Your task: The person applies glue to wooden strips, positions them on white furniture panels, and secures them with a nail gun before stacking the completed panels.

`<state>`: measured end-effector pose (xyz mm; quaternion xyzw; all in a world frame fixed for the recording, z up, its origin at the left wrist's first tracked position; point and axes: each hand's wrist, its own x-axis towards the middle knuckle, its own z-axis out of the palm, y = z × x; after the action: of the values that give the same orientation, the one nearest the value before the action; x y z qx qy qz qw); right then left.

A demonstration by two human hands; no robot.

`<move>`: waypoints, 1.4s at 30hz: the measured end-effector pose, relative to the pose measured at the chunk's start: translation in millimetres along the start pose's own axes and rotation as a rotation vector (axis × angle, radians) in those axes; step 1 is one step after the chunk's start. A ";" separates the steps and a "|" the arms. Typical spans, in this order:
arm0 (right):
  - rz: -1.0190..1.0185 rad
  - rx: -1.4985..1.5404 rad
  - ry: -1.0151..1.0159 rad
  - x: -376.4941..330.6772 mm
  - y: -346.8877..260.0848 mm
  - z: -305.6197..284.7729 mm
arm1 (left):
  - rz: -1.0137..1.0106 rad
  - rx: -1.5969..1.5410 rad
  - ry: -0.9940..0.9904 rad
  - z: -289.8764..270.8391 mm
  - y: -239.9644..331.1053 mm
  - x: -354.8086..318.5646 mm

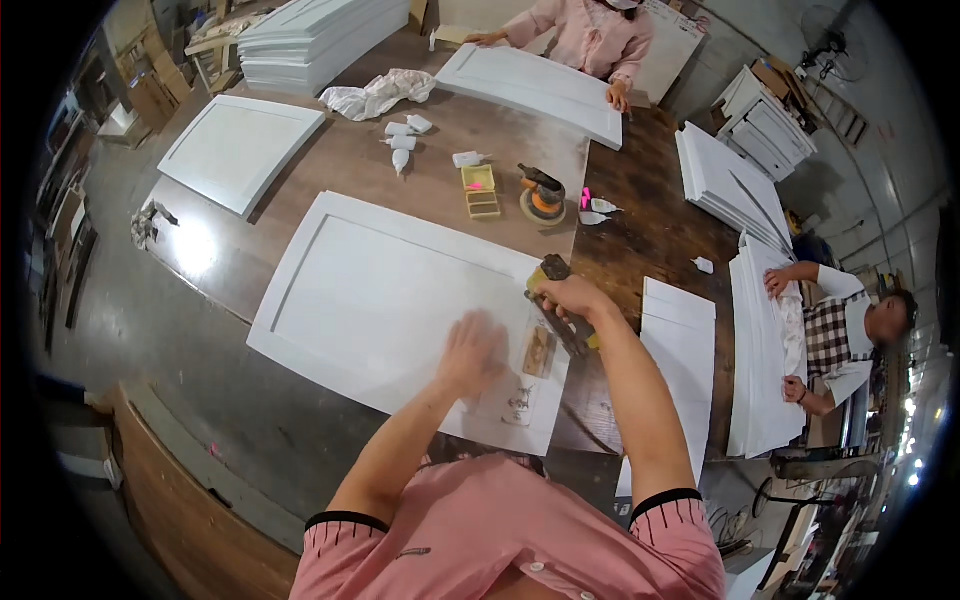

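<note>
A white framed door panel (390,290) lies flat across the table in front of me. My left hand (475,354) is spread on its face, slightly blurred, holding nothing. My right hand (572,298) is wrapped round a yellow-and-black power tool (552,268) that looks like a nail gun, over the panel's right edge. Part of the tool is hidden by my fingers. Beside it on the panel rests a small brownish block or box (539,350). Nearer me is a scatter of small dark bits (520,402), too small to name.
An orange-and-black sander (543,196), a yellow box (480,190) and white squeeze bottles (402,143) stand beyond the panel. A hose (592,428) hangs nearby. One person handles a panel (535,88) opposite; another, at right, touches stacked panels (765,350) with a cloth.
</note>
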<state>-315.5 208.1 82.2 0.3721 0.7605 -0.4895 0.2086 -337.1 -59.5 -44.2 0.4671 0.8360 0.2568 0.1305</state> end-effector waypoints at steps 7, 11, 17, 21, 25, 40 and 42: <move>-0.223 0.263 0.122 -66.9 9.0 10.0 | 0.003 0.049 -0.002 -2.0 -5.9 4.9; -0.246 0.420 0.048 -119.7 45.2 32.4 | 0.001 0.111 -0.092 -10.2 0.1 -1.3; -0.053 0.390 -0.022 -156.3 103.1 97.6 | 0.129 -0.082 -0.123 -6.5 -9.9 -62.5; -0.021 0.381 -0.116 -166.5 98.2 120.8 | 0.105 -0.113 -0.137 -25.0 -5.5 -70.3; -0.001 0.282 -0.109 -166.1 87.3 129.1 | 0.109 -0.105 -0.126 -21.5 -11.1 -71.8; -0.023 0.539 0.546 -130.3 156.2 71.3 | 0.126 -0.067 -0.095 -26.9 -1.1 -73.8; -0.004 0.454 0.589 -107.6 174.0 57.6 | 0.128 -0.054 -0.092 -26.9 2.7 -73.9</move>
<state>-115.7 159.7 28.0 0.5323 0.6608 -0.5179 -0.1081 -308.4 -129.3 -21.8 0.5272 0.7903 0.2654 0.1646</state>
